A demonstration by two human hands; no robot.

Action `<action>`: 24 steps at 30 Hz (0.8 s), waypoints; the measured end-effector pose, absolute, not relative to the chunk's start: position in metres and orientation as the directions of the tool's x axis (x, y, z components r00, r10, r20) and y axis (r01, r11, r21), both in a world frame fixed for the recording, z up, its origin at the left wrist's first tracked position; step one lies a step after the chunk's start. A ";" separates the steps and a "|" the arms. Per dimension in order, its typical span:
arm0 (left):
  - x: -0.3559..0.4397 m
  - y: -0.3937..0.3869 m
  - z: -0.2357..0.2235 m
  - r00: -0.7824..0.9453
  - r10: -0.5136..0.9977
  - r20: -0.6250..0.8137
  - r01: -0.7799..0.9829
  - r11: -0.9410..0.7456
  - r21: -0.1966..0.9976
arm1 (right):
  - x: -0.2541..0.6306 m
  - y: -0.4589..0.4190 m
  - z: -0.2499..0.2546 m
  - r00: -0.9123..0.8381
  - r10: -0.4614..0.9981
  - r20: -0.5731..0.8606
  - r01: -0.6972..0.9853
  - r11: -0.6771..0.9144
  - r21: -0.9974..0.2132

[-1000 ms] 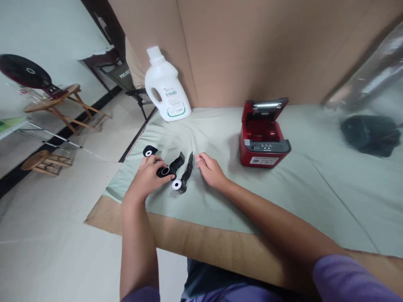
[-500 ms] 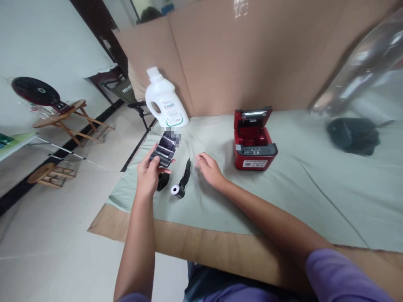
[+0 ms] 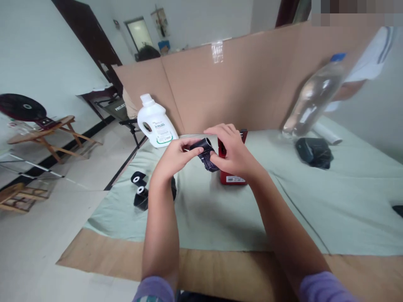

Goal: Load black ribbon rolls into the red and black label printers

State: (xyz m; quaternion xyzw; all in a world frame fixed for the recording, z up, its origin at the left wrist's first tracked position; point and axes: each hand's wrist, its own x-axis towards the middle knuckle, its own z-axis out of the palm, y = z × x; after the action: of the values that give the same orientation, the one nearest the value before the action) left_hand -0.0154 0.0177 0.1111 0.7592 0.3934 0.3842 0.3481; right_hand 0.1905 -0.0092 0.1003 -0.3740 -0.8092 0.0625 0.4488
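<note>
Both of my hands meet over the table around a small black roll [image 3: 201,147] with a pale core and a dark, shiny strip hanging below it. My left hand [image 3: 179,157] grips the roll between thumb and fingers from the left. From the right, my right hand [image 3: 233,151] pinches the hanging strip with its thumb, its fingers arched above. Just behind the right hand stands a red printer [image 3: 234,178], mostly covered by that hand. Left of my left forearm lie two black rolls [image 3: 141,199] with white cores. A dark piece is partly hidden behind the forearm.
A white detergent bottle [image 3: 159,126] stands at the back left before a cardboard screen [image 3: 252,84]. Toward the right are a large clear bottle [image 3: 315,100] with a blue cap and a black bundle [image 3: 313,153]. A person's arm [image 3: 352,89] shows behind the screen.
My left hand has moved right, toward the printer, with the dark item. My right hand has come up to it from the table. The view has shifted too.
</note>
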 end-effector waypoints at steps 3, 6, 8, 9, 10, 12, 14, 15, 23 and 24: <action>-0.002 0.021 0.106 0.376 0.861 0.342 0.463 -0.495 0.735 | 0.208 -0.009 0.103 -0.333 0.753 0.567 0.548 0.644 -0.534; 0.003 0.018 0.099 0.386 0.851 0.357 0.541 -0.522 0.660 | 0.221 -0.007 0.104 -0.370 0.831 0.416 0.540 0.557 -0.631; 0.008 0.014 0.096 0.394 0.845 0.361 0.549 -0.531 0.645 | 0.227 -0.006 0.104 -0.411 0.852 0.324 0.552 0.515 -0.656; 0.011 0.013 0.095 0.391 0.845 0.364 0.550 -0.532 0.644 | 0.230 -0.006 0.104 -0.416 0.860 0.295 0.563 0.498 -0.660; 0.014 0.012 0.094 0.387 0.846 0.366 0.549 -0.530 0.646 | 0.232 -0.005 0.104 -0.410 0.869 0.278 0.576 0.483 -0.659; 0.021 0.012 0.092 0.375 0.848 0.375 0.542 -0.529 0.653 | 0.237 -0.004 0.104 -0.382 0.884 0.268 0.598 0.458 -0.658; 0.027 0.014 0.089 0.354 0.846 0.399 0.528 -0.533 0.662 | 0.243 -0.003 0.103 -0.365 0.896 0.253 0.587 0.432 -0.685; 0.029 0.015 0.088 0.341 0.846 0.409 0.519 -0.532 0.669 | 0.246 -0.002 0.102 -0.362 0.901 0.238 0.567 0.416 -0.711; 0.034 0.022 0.080 0.278 0.851 0.446 0.378 -0.524 0.763 | 0.262 -0.001 0.102 -0.382 0.900 0.209 0.404 0.366 -0.838; 0.035 0.022 0.079 0.286 0.852 0.439 0.362 -0.521 0.773 | 0.262 -0.001 0.102 -0.379 0.901 0.210 0.408 0.366 -0.836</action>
State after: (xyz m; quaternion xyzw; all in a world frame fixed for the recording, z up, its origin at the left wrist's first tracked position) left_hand 0.0347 0.0218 0.0794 0.7523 0.4034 0.4408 0.2774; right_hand 0.2617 -0.0012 0.1024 -0.4363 -0.7503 0.3557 0.3467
